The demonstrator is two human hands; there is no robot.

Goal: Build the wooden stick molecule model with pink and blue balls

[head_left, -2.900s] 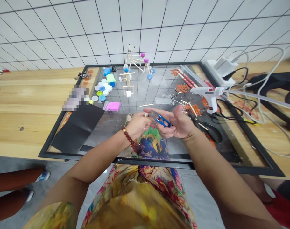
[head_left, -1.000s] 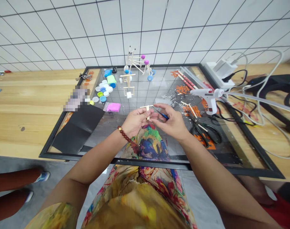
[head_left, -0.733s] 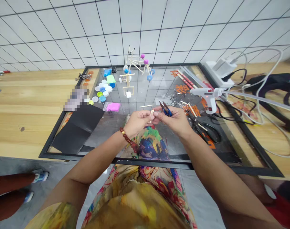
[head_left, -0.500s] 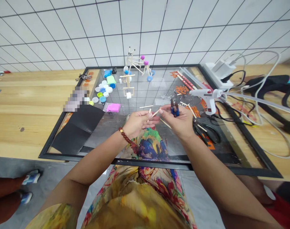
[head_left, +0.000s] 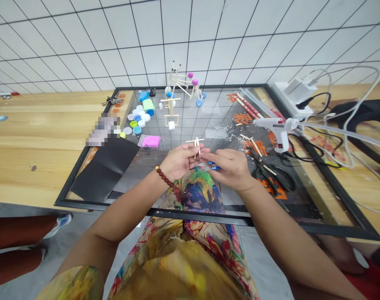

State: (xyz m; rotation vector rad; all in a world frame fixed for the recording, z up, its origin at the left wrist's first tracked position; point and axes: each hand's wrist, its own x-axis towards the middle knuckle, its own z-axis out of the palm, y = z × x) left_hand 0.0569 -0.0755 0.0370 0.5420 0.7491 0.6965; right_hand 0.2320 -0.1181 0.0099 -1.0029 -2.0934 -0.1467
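Note:
My left hand pinches two short wooden sticks between thumb and fingers; they stand up side by side, close together at the top. Beside it, my right hand is closed around blue-handled cutting pliers, whose jaws are mostly hidden. Its fingertips are near the lower ends of the sticks; whether they touch is unclear. Behind the left hand lies another thin stick on the glass top. Farther back stand a small stick-built frame with white wheels and a stick figure with pink and blue clay.
Black scissors and loose sticks lie at right, with a white glue gun and cables behind them. Clay pots, a pink clay packet and black sheets lie at left. A person's legs show at left.
The stick that my right fingers held is now with the other in my left hand. My right hand has turned over, swinging the pliers from upright to pointing left. The view has shifted slightly.

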